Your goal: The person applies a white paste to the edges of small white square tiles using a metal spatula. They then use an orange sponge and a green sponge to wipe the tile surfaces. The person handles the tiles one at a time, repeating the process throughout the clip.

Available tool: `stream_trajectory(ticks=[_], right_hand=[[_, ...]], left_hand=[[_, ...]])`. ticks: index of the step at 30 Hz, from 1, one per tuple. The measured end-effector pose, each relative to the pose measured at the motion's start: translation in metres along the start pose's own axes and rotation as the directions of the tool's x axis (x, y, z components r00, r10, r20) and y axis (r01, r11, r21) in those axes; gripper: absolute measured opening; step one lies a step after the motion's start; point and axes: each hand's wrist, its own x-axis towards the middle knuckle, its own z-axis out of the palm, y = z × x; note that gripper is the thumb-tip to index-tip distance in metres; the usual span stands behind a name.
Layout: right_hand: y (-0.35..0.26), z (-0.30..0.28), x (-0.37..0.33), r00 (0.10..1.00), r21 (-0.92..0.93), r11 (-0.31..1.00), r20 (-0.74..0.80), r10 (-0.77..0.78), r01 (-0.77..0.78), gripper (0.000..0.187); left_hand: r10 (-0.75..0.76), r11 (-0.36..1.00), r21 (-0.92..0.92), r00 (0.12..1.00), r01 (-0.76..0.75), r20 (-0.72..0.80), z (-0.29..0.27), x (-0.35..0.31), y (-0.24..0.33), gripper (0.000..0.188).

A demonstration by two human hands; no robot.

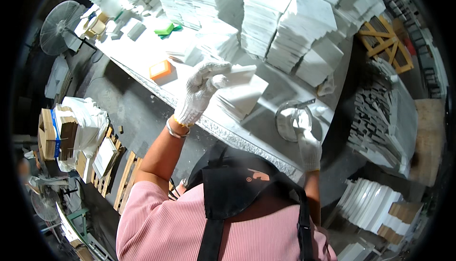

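Observation:
My left hand (pixel 199 90), in a white knit glove, grips a thin white tile (pixel 242 74) by its left edge. The tile is held above a small stack of white marble tiles (pixel 247 95) near the table's front edge. My right hand (pixel 308 149), also gloved, reaches to a round clear bowl (pixel 280 130) at the right. Its fingertips are together over the bowl, and what they pinch is unclear in the glare. A short dark bar (pixel 305 103) lies across the bowl's far rim.
An orange block (pixel 160 69) and a green block (pixel 164 29) lie on the white table (pixel 142 73). Tall stacks of marble tiles (pixel 304 21) stand behind. A fan (pixel 61 27) and pallets (pixel 127 180) are at left; a rack of stone pieces (pixel 380 118) is at right.

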Motion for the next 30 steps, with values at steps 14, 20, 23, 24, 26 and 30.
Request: stream_trajectory(ticks=[14,20,23,24,26,30], right_hand=[[-0.154,-0.095,0.053,0.985,0.707,0.704,0.061,-0.164,0.074,0.079],[-0.183,-0.085,0.073,0.966,0.685,0.729,0.179,-0.187,0.014,0.064],[-0.166,-0.071,0.079,0.998,0.777,0.629,0.047,-0.04,-0.011,0.038],[-0.161,-0.074,0.081,0.996,0.833,0.547,0.088,0.018,-0.083,0.035],[-0.149,-0.072,0.078,0.987,0.818,0.554,0.15,0.049,-0.152,0.034],[-0.132,-0.074,0.056,0.961,0.791,0.549,0.257,0.103,-0.271,0.034]], left_hand=[[-0.54,0.571,-0.649,0.826,0.502,0.163,0.046,-0.05,0.002,0.029],[-0.577,0.573,-0.588,0.79,0.571,0.205,0.054,-0.058,-0.005,0.018],[-0.604,0.55,-0.593,0.771,0.588,0.203,0.052,-0.063,-0.009,0.019],[-0.607,0.547,-0.595,0.768,0.589,0.202,0.05,-0.066,-0.012,0.02],[-0.588,0.521,-0.617,0.772,0.59,0.241,0.048,-0.069,-0.018,0.028],[-0.553,0.488,-0.611,0.762,0.623,0.336,0.055,-0.073,-0.026,0.033]])
